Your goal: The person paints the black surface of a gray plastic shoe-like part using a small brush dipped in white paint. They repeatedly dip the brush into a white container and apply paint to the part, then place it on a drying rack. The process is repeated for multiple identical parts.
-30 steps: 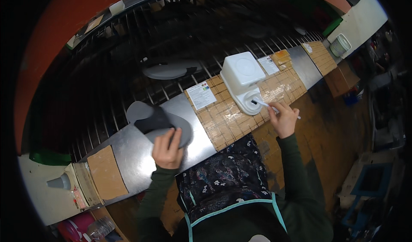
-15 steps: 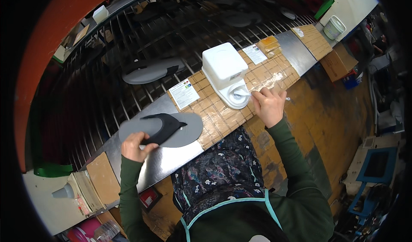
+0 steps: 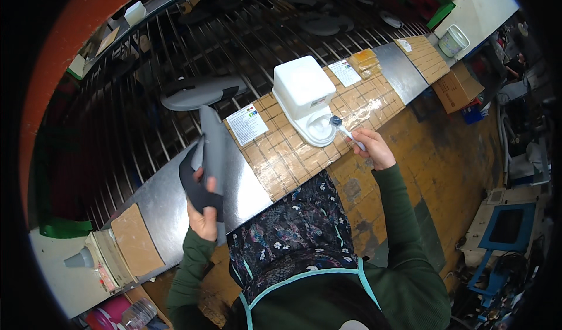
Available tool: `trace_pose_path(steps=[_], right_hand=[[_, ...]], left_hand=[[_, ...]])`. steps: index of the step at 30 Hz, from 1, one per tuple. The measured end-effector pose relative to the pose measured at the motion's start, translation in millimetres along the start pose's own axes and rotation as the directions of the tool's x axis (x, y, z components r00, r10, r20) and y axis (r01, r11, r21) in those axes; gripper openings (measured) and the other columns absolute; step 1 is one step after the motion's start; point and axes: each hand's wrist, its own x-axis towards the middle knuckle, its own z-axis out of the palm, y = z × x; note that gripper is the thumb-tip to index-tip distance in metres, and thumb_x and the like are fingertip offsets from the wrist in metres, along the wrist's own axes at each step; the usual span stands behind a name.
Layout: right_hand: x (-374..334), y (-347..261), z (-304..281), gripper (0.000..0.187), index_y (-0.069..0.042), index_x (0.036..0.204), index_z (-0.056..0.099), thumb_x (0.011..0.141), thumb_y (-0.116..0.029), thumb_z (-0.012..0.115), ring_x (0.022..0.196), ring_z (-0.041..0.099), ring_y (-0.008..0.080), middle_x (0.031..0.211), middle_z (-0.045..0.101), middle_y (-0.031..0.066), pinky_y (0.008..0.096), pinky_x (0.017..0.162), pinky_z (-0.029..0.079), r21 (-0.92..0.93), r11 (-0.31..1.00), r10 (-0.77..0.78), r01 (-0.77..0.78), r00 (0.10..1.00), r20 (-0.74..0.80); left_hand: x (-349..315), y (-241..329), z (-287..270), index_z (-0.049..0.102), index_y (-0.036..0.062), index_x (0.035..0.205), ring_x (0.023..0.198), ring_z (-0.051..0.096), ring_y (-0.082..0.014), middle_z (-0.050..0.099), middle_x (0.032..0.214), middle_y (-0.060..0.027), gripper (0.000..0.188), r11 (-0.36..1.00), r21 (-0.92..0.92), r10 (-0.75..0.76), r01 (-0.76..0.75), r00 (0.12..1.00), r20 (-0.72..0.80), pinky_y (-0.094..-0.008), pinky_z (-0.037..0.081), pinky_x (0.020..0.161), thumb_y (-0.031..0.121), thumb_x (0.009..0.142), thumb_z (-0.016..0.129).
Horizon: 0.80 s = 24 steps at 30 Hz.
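My left hand [image 3: 203,221] is closed on a grey flip-flop [image 3: 214,145] with a broad black strap, somewhat blurred. The flip-flop stands tilted up on its side over the metal part of the bench. My right hand [image 3: 376,148] pinches the white handle of a small brush [image 3: 345,132]. Its dark, wet-looking bristles are at the rim of the round cup on a white plastic dispenser [image 3: 304,87]. The dispenser stands on the taped cardboard cover [image 3: 281,160] of the bench.
Beyond the bench runs a rack of metal bars [image 3: 167,128], with a grey sandal [image 3: 202,93] and others farther back. Printed sheets [image 3: 247,125] flank the dispenser; a yellowish block [image 3: 365,62] lies to its right. A white bucket [image 3: 453,40] stands far right, above a cardboard box [image 3: 459,88].
My left hand has lifted the flip-flop off the bench and turned it up on edge. My right hand has drawn the brush out of the dispenser's cup toward me.
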Motion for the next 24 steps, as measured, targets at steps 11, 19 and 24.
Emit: trace_pose_path(steps=[11, 19, 24], right_hand=[[-17.3, -35.6, 77.1, 0.021, -0.017, 0.096, 0.076, 0.076, -0.013, 0.08, 0.073, 0.058, 0.0155, 0.083, 0.064, -0.0029, 0.0343, 0.081, 0.029, -0.895, 0.182, -0.964, 0.407, 0.252, -0.081], [-63.3, -77.2, 154.7, 0.029, -0.013, 0.105, 0.076, 0.077, -0.006, 0.078, 0.071, 0.056, 0.0083, 0.1, 0.06, 0.0038, 0.0276, 0.076, 0.037, -0.487, 0.309, -0.935, 0.817, 0.356, 0.004], [-65.6, -72.8, 176.0, 0.021, -0.002, 0.104, 0.074, 0.083, 0.0, 0.07, 0.082, 0.057, 0.012, 0.102, 0.056, 0.0076, 0.0228, 0.067, 0.046, -0.14, 0.602, -0.79, 0.786, 0.612, 0.037]], left_hand=[[19.3, -0.2, 113.7, 0.004, 0.0258, 0.156, 0.139, 0.033, -0.0233, 0.022, 0.158, -0.004, 0.077, 0.351, -0.936, -0.252, -0.028, 0.96, -0.123, -0.0395, 0.03, 0.114, 0.071, 0.095, 0.017], [24.1, 53.5, 126.7, -0.003, 0.0143, 0.156, 0.138, 0.034, -0.0252, 0.023, 0.156, -0.0134, 0.093, 0.619, -0.778, -0.036, -0.108, 0.986, -0.165, -0.0396, 0.033, 0.112, 0.076, 0.091, 0.02], [8.5, 42.3, 124.3, -0.003, 0.0087, 0.155, 0.136, 0.037, -0.0248, 0.025, 0.155, -0.0168, 0.098, 0.615, -0.784, 0.052, -0.088, 0.996, -0.071, -0.0377, 0.035, 0.109, 0.077, 0.09, 0.024]])
